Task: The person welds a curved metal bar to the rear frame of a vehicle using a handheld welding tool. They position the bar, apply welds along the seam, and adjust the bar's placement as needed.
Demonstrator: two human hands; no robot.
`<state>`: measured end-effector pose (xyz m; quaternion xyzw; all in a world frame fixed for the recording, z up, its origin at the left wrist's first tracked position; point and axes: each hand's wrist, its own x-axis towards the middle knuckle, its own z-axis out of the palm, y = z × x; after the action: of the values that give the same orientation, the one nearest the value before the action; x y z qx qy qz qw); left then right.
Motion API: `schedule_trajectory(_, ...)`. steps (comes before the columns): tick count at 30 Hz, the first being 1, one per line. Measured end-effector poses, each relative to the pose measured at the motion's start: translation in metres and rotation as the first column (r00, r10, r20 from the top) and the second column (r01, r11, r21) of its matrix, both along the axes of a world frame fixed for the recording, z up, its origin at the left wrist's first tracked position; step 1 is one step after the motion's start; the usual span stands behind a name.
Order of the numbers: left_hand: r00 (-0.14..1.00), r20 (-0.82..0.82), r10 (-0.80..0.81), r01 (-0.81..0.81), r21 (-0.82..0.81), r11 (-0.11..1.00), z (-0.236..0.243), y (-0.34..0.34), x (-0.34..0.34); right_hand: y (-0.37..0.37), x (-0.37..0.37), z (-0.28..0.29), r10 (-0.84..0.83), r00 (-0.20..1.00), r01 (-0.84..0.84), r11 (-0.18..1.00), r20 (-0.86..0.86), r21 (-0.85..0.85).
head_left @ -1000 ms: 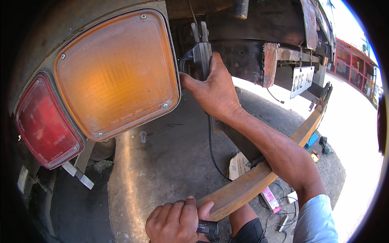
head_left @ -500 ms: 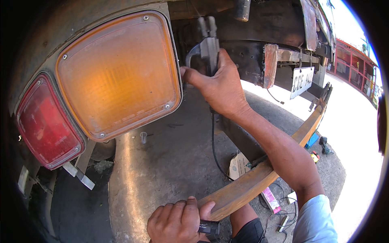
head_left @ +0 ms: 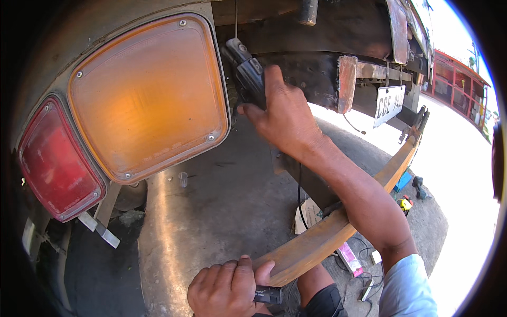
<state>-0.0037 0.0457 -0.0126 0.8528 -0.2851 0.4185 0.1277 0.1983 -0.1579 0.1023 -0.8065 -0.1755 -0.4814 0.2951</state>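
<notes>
My right hand [head_left: 285,116] grips a dark clamp-like tool [head_left: 245,66], tilted up-left beside a large amber lamp [head_left: 145,95] on a vehicle's back. A thin rod rises from the tool's tip, and a black cable hangs below my hand. My right forearm passes over a curved, rusty brown beam [head_left: 293,256]. At the lower edge my left hand [head_left: 222,285] is closed on a black cylinder [head_left: 269,295] with its thumb near that beam's end. A red lamp [head_left: 60,156] sits left of the amber one.
Dark bodywork has a rusty bracket [head_left: 346,82] and a white plate [head_left: 389,105]. On the concrete [head_left: 200,222] lie cardboard [head_left: 305,216], a pink box [head_left: 348,259], cables, a blue item [head_left: 402,179] and a small cup [head_left: 183,179]. A red-framed structure [head_left: 459,90] stands beyond.
The dark tool has swung left and down, now tilted where it was upright. My right hand has turned and dropped slightly. My left hand stays closed on the cylinder.
</notes>
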Motion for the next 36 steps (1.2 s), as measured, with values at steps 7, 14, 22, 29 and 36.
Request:
schedule_trajectory(7, 0.997, 0.055, 0.060, -0.059, -0.024, 0.998, -0.001, -0.002, -0.001, -0.010, -0.024, 0.017, 0.825, 0.404, -0.624, -0.067, 0.395, 0.779)
schedule_trajectory(14, 0.998, 0.048, 0.042, -0.042, 0.003, 0.999, -0.001, 0.002, -0.002, 0.017, -0.027, 0.004, 0.482, 0.875, -0.349, 0.689, -0.043, 0.635)
schedule_trajectory(22, 0.999, 0.024, 0.036, -0.036, 0.034, 0.999, -0.004, 0.002, 0.001, 0.006, -0.009, 0.000, 0.233, 0.972, -0.187, 0.833, -0.024, 0.520)
schedule_trajectory(29, 0.999, 0.029, 0.026, -0.027, 0.035, 0.999, -0.004, 0.003, 0.001, -0.003, 0.001, 0.010, 0.253, 0.959, -0.165, 0.865, -0.126, 0.475)
schedule_trajectory(36, 1.000, 0.010, 0.027, -0.028, 0.048, 0.998, -0.002, 0.002, 0.001, 0.015, 0.009, 0.014, 0.230, 0.973, -0.216, 0.914, 0.002, 0.342)
